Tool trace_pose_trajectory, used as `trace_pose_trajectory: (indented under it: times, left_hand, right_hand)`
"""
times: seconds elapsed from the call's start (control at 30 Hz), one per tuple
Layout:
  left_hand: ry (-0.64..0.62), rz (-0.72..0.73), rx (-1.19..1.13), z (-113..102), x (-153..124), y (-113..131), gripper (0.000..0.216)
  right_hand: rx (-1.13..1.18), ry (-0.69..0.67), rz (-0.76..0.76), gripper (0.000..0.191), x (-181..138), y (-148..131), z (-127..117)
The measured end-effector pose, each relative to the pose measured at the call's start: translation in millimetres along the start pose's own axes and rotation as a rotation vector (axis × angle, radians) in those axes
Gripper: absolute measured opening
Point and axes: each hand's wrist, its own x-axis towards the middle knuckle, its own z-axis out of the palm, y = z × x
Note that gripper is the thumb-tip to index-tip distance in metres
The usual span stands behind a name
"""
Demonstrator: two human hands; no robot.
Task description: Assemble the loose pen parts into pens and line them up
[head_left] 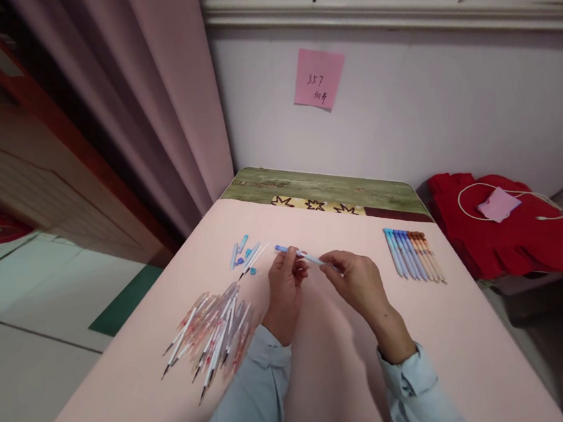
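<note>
My left hand (286,290) and my right hand (355,280) both pinch one blue pen (296,254), held level just above the pink table sheet (425,330). The left fingers close round the pen's middle, the right fingers round its right end. A loose heap of pen refills and clear barrels (212,329) lies to the left of my left forearm. A few blue pen parts and a white refill (246,255) lie just beyond the left hand. A neat row of several blue and orange pens (413,254) lies to the right of my right hand.
The table (319,190) stands against a white wall with a pink sticky note (318,78). A pink curtain (158,90) hangs at the left. A red cloth (515,233) with a white cable and a pink slip lies to the right.
</note>
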Motion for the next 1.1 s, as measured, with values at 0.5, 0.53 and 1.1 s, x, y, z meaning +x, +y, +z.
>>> trace_pose_trajectory:
  times: [0.5, 0.53, 1.1]
  left_hand:
    - [-0.042, 0.01, 0.083, 4, -1, 3, 0.034]
    - [-0.037, 0.002, 0.074, 5, -2, 3, 0.034]
    - [-0.009, 0.054, 0.003, 5, 1, 7, 0.03]
  right_hand:
    - [-0.012, 0.018, -0.008, 0.021, 0, -4, 12]
    - [-0.02, 0.011, -0.005, 0.022, 0, -4, 12]
    - [0.079, 0.01, 0.013, 0.013, -2, -4, 19]
